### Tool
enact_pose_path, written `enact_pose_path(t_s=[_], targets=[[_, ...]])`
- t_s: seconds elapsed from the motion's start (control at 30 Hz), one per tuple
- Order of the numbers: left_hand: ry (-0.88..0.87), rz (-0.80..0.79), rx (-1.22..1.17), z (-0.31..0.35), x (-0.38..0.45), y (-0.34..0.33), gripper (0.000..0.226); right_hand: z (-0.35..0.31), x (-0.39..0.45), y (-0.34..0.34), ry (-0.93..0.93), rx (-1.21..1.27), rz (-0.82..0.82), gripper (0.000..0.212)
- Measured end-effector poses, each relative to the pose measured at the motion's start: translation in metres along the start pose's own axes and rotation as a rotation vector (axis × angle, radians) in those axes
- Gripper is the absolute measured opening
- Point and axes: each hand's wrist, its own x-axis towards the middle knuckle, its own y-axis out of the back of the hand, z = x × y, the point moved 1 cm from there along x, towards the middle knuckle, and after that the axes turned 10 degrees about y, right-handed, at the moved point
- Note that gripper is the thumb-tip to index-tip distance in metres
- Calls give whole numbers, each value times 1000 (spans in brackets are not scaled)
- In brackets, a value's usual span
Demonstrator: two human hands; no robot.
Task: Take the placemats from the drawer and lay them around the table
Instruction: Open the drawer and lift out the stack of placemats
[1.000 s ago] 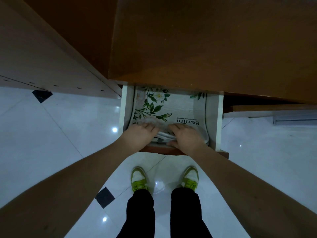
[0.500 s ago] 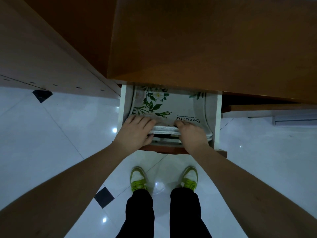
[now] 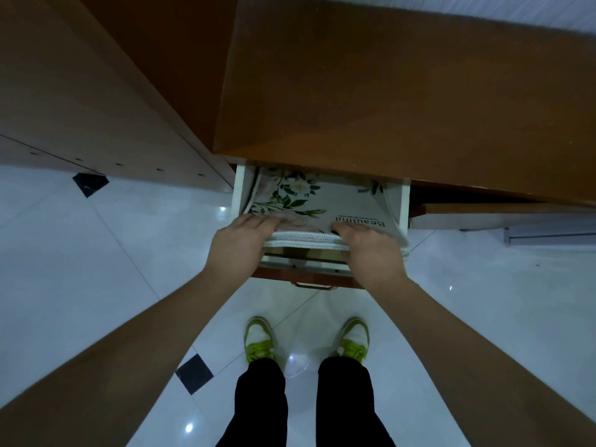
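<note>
Seen from above: two bare hands lifting a stack of placemats (image 3: 322, 208) out of an open drawer (image 3: 240, 191).

Left hand (image 3: 240, 245) clamped on the stack's near-left edge, fingers (image 3: 254, 221) curled flat over the top mat, thumb hidden beneath. Right hand (image 3: 371, 250) gripping the near-right edge likewise, fingertips (image 3: 343, 228) pressed onto the printed word "Beautiful". White stitched rims of the stack (image 3: 303, 241) bowed between both hands, raised above the drawer front (image 3: 306, 279). Far part of the floral mat tucked under the brown tabletop (image 3: 403, 101). Below, green shoes (image 3: 261, 341) on white floor tiles (image 3: 96, 269).
</note>
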Motion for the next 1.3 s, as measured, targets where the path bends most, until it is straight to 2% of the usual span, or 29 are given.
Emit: enact_pose_path(t_s=[0.3,0.57,0.63,0.7,0.8,0.87,0.93,1.0,1.07,1.13,1.2,1.23,1.3], targets=[[44,-57,-104,10,-51,25,61,-26,-41,13,46,-4,7,42],[-21,-16,-13,21,-101,53,56,-61,-91,31,103,-22,153,43],[-33,-19,24,23,-114,56,49,-70,-106,33,97,-14,128,44],[-31,-21,28,24,-128,55,55,-75,-122,32,69,10,81,38],[-52,-22,22,23,-140,49,59,-73,-141,30,35,75,20,45],[-55,-58,29,22,-147,44,58,-75,-154,34,44,147,-6,37],[-48,-81,31,23,-151,43,56,-72,-166,42,2,231,3,44],[-39,-79,32,26,-155,42,54,-60,-172,51,-105,248,32,52],[-43,-71,33,27,-161,40,54,-49,-171,59,-292,283,16,52],[-52,-74,32,25,-167,36,55,-34,-164,59,-641,509,-36,53],[-79,-63,52,22,-171,30,55,-22,-151,55,-1067,893,-87,59],[-88,-55,62,22,-173,29,55,-16,-146,49,-1196,1046,-129,60],[-94,-33,56,22,-175,26,56,-5,-141,38,-1242,1158,-190,58]])
